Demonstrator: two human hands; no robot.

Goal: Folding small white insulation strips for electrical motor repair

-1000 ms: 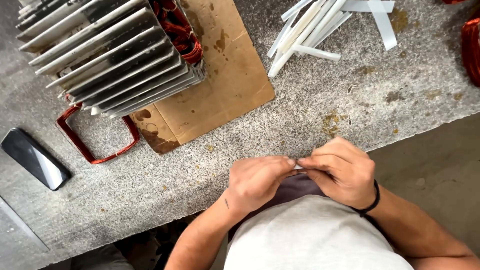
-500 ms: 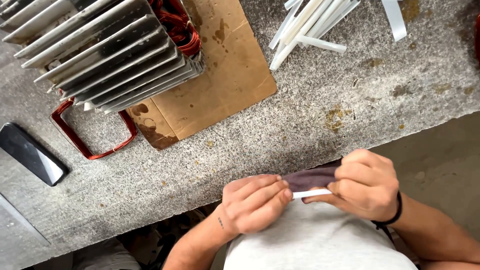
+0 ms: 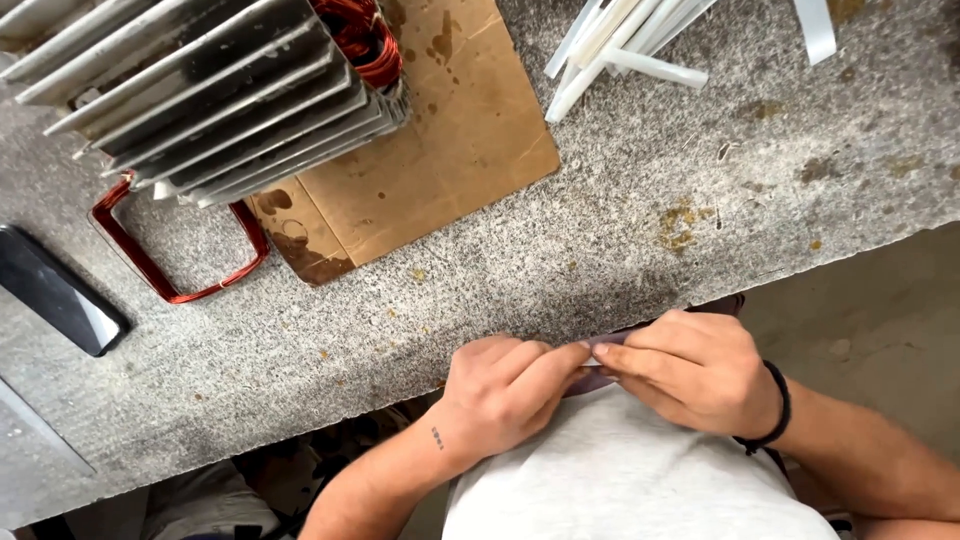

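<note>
1. Speckled grey granite counter (image 3: 620,250) across the frame, stained yellow-brown at 3 o'clock, front edge slanting from 8 o'clock up to 3 o'clock.
2. Left hand (image 3: 500,395) and right hand (image 3: 690,370) together at 6 o'clock, just off the counter edge, above a white shirt.
3. Both grips closed, fingertips pinching a thin purplish strip (image 3: 606,342) between them; mostly hidden by fingers.
4. Finned metal block (image 3: 200,90) with copper winding at 11 o'clock, on stained brown cardboard (image 3: 440,160).
5. Red wire loop (image 3: 180,250) at 9 o'clock, dark phone (image 3: 60,300) beside it.
6. White strips (image 3: 620,50) piled at 1 o'clock.
7. Bare concrete floor (image 3: 880,310) at 4 o'clock.
</note>
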